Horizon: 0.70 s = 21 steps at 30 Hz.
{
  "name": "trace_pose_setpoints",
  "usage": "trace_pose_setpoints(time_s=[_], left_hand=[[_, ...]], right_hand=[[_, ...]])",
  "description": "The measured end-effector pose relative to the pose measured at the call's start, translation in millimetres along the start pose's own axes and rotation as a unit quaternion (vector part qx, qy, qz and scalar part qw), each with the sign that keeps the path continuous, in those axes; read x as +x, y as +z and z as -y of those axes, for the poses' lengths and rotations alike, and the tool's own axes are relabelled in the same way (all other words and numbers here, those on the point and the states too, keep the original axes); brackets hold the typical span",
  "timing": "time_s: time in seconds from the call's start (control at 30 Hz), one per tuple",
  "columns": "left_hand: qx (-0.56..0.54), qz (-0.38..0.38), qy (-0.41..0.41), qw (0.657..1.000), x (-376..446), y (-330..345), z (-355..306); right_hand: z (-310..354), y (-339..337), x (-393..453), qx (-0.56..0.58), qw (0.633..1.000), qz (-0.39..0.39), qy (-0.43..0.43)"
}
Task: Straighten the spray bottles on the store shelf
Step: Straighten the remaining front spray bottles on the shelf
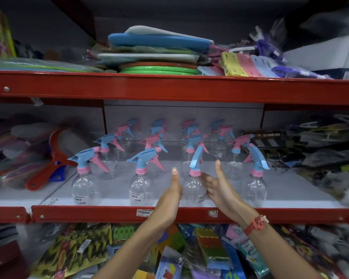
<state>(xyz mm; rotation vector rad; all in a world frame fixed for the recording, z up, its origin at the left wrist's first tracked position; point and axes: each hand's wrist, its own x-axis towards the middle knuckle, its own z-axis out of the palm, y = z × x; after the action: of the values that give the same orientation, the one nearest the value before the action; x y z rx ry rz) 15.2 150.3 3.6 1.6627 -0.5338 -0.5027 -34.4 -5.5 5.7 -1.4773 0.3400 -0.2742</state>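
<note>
Several clear spray bottles with blue and pink trigger heads stand in rows on the white middle shelf. The front row holds a left bottle, a second bottle, a third bottle and a right bottle. My left hand and my right hand sit on either side of the third bottle, palms facing it and fingers extended. Both hands touch or nearly touch its clear body without closing around it. Its trigger head points toward me, unlike the two to its left, which point left.
A red shelf lip with a price tag runs along the front edge. The upper shelf carries flat mats and packs of pegs. A red-handled brush lies to the left, and packaged goods fill the shelf below.
</note>
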Motion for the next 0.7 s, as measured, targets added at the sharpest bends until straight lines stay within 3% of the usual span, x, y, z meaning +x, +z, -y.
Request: trace_pose_setpoints(time_s=[0.7], left_hand=[[0.015, 0.004, 0.024, 1.000, 18.9, 0.4, 7.6]], right_hand=[[-11.3, -13.3, -26.5, 0.011, 0.999, 0.032, 0.020]])
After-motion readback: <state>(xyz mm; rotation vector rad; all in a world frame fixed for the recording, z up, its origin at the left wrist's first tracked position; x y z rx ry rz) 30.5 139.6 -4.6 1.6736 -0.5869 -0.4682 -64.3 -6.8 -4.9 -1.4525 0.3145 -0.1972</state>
